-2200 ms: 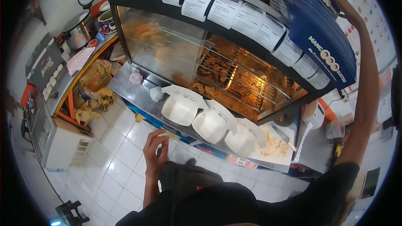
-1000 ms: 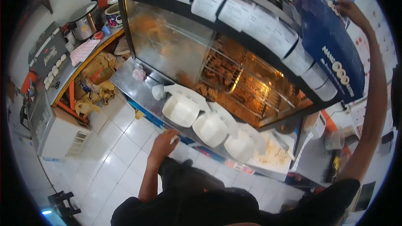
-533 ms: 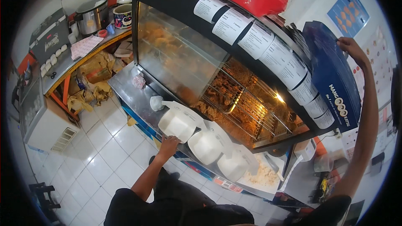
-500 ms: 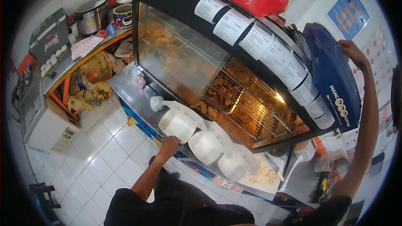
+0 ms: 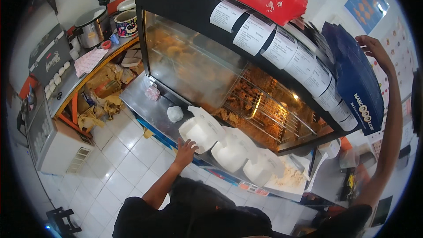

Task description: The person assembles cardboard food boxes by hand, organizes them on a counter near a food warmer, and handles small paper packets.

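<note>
Evidently the hands are far apart: the left hand (image 5: 186, 150) at a row of white boxes (image 5: 232, 155), the right hand (image 5: 373, 49) beside dark blue packaging (image 5: 358, 77).

In the head view, the left hand's grip is loose, fingers spread over the near rim of the leftmost white box (image 5: 198, 135), just left of the frame's centre. The row runs rightward along the metal worktop (image 5: 135, 96), lids raised before a glass-fronted cabinet (image 5: 180, 6) with browned fried food (image 5: 251, 94). At upper right, the right hand's fingers bend by the packaging's edge; whether that grip is clamped on it cannot be told. Left of the boxes sit a pinkish bundle (image 5: 152, 93) and a white bundle (image 5: 175, 113).
</note>
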The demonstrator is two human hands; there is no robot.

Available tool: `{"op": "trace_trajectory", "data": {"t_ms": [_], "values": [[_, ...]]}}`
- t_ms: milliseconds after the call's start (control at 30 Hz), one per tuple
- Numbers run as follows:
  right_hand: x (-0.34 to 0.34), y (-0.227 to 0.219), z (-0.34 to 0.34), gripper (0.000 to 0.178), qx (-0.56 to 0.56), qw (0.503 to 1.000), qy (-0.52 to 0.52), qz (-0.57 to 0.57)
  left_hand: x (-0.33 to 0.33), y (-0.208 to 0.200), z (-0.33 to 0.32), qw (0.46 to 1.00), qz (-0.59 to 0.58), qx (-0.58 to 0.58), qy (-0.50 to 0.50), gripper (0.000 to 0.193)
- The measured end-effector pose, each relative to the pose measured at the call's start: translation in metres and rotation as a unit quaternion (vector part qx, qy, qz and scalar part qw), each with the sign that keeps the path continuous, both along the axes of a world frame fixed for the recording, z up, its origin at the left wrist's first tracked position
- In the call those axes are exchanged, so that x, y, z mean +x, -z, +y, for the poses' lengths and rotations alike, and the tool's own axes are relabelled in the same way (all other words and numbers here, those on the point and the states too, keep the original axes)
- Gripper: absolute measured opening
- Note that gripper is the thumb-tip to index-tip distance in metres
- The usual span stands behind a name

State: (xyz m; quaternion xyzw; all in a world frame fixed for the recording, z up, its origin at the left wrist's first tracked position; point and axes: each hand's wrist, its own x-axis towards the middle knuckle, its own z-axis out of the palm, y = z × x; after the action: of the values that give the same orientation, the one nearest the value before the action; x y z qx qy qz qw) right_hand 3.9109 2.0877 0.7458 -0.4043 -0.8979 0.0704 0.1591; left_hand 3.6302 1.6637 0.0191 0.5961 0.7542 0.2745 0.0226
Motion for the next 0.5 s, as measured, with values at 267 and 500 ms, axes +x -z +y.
{"op": "trace_trajectory", "data": {"t_ms": [267, 500], "values": [[0.016, 0.005, 0.041, 0.032, 0.081, 0.988, -0.005, -0.129, -0.042, -0.020, 0.001, 0.983, -0.114, -0.006, 0.142, 0.043], [0.043, -0.020, 0.037, 0.031, 0.064, 0.992, -0.081, -0.068, -0.089, -0.038, 0.002, 0.988, -0.084, 0.127, -0.012, 0.043]]}}
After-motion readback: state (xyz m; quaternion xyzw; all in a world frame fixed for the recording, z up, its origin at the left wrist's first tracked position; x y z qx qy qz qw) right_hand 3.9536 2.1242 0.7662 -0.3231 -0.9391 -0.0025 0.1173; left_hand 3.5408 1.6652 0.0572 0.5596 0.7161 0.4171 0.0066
